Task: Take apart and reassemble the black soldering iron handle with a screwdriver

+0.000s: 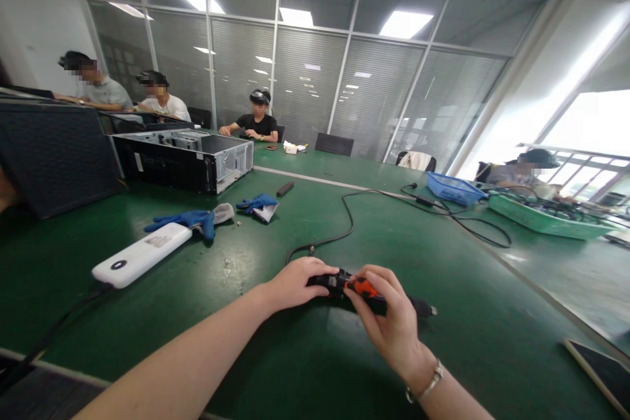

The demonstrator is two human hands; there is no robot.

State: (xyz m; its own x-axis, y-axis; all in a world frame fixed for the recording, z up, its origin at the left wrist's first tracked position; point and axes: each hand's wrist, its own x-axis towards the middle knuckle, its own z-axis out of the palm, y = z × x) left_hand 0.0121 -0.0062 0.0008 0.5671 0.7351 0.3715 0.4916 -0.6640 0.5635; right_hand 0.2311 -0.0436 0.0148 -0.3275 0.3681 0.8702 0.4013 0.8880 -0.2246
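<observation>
Low over the green table's front middle, my left hand (300, 283) is closed round the cord end of a black stick-shaped corded tool (378, 305), which looks like an electric screwdriver. Its narrow metal-tipped end points right. My right hand (394, 321) is closed in a pinch on an orange-and-black piece (363, 286) against the tool's upper side; fingers partly hide it, so its exact kind is unclear. A black cable (350, 220) runs from beside my left hand across the table to the right.
Left lie a white power bank (142, 254), blue work gloves (187, 220) and a dark bar (285, 189). Behind them stands an open computer case (182, 161). Blue (455, 190) and green baskets (546, 220) are at right, a phone-like slab (598, 367) front right. Several people sit around the table.
</observation>
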